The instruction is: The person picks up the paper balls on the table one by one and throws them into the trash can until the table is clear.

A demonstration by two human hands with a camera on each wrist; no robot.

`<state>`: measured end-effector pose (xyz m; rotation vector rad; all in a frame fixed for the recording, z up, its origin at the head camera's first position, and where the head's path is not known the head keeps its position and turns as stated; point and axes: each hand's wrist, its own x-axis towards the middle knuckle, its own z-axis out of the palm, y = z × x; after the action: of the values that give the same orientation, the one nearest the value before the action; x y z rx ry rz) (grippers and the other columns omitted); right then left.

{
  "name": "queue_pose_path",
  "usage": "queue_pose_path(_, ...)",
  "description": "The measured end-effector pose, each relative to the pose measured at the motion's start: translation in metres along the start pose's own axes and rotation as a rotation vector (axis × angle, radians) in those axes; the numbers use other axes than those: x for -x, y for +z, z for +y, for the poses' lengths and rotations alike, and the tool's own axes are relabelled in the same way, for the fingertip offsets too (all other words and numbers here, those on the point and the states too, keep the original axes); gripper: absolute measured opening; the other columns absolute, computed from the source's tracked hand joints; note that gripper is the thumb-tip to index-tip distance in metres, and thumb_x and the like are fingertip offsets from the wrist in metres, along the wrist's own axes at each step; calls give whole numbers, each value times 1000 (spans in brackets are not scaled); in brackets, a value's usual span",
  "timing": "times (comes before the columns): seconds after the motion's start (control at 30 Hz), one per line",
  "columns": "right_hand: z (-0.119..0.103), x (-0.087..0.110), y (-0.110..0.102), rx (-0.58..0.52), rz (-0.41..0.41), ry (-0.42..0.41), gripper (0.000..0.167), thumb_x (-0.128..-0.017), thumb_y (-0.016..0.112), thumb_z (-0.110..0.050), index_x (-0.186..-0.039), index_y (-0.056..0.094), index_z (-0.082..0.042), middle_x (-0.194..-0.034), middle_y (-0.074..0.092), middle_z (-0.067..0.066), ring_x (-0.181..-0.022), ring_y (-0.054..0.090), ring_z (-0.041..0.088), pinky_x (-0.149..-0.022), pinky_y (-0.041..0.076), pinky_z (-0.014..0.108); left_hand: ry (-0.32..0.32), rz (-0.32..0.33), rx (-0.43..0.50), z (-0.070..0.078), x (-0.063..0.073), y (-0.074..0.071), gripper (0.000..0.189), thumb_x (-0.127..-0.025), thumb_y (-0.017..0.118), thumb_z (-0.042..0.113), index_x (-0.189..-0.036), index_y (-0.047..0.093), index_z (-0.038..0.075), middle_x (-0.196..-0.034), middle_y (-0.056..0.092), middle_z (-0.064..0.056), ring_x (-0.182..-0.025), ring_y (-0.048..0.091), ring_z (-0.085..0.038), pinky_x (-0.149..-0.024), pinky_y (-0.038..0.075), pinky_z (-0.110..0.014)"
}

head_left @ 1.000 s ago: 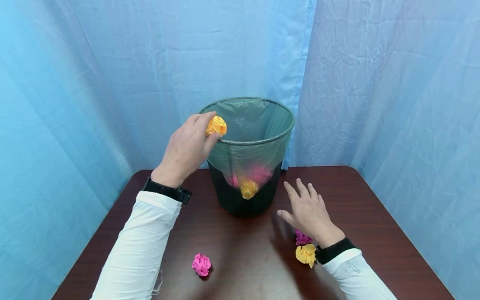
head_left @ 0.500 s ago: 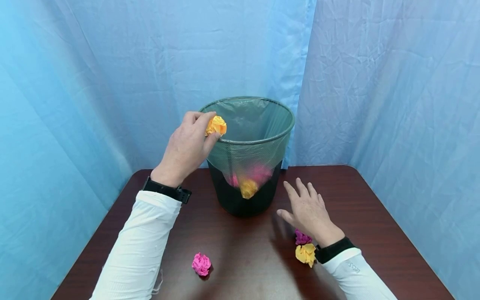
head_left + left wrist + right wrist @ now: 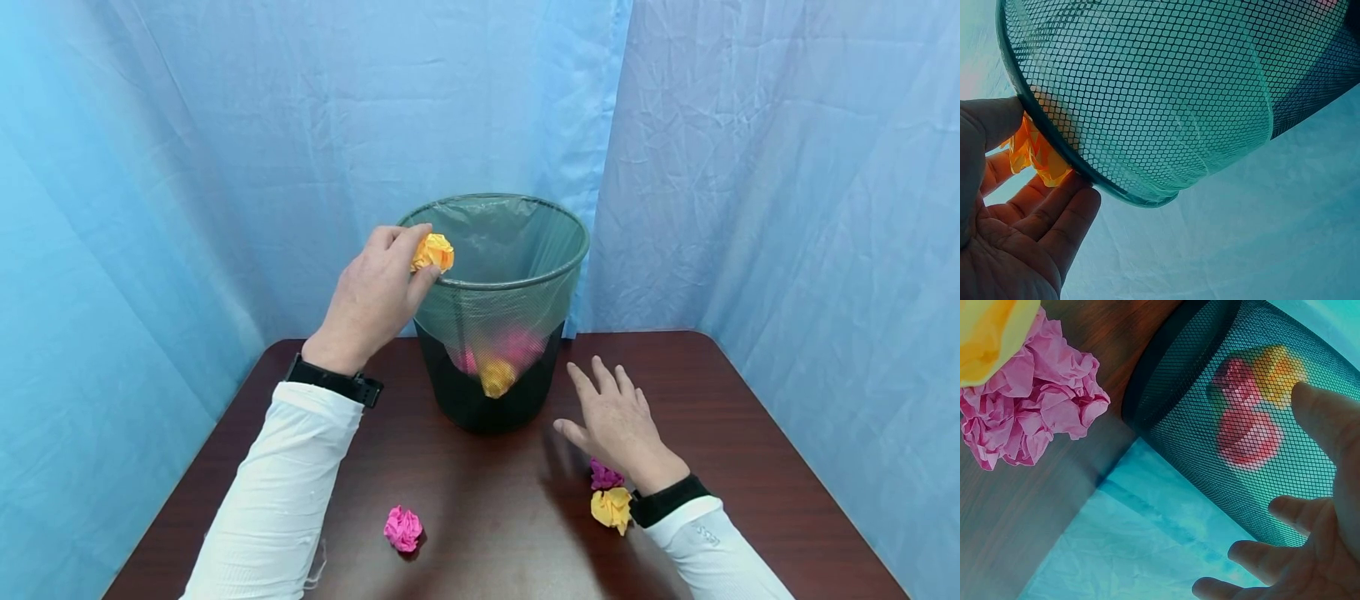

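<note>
My left hand (image 3: 375,292) pinches a crumpled orange-yellow paper ball (image 3: 433,252) between thumb and fingers at the near left rim of a mesh wastebasket (image 3: 487,417). In the left wrist view the same paper ball (image 3: 1035,153) sits against the rim, partly behind the mesh. My right hand (image 3: 618,425) is held over the table to the right of the basket, fingers spread and holding nothing. Below its wrist lie a purple paper ball (image 3: 606,475) and a yellow paper ball (image 3: 612,510), both partly covered by the hand or wrist.
A pink paper ball (image 3: 403,529) lies on the brown table (image 3: 465,508) at front left. Through the mesh, inside the greenish liner bag, a yellow paper ball (image 3: 1280,375) and pink ones (image 3: 1250,439) show. Blue curtains (image 3: 300,125) hang behind the table and at its sides.
</note>
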<state>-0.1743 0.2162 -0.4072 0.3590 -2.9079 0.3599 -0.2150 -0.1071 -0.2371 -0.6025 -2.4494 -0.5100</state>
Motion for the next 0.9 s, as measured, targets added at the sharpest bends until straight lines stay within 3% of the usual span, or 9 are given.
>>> queue_pose_path(0.47, 0, 2, 0, -9, -6, 7, 87, -92, 77, -46, -161, 38, -11, -164, 32, 30, -147, 28, 61, -111, 30, 79, -1, -17, -2, 1, 0, 0, 59, -103, 68, 28, -155, 49, 9, -144, 55, -20, -117, 64, -32, -91, 59, -48)
queue_pose_path(0.9, 1, 2, -1, -2, 1, 6, 88, -91, 78, -46, -161, 38, -10, -164, 32, 30, -147, 29, 61, -111, 31, 78, -7, -29, -11, 1, 2, 1, 58, -106, 64, 27, -158, 46, 10, -152, 52, -20, -122, 64, -34, -91, 57, -51)
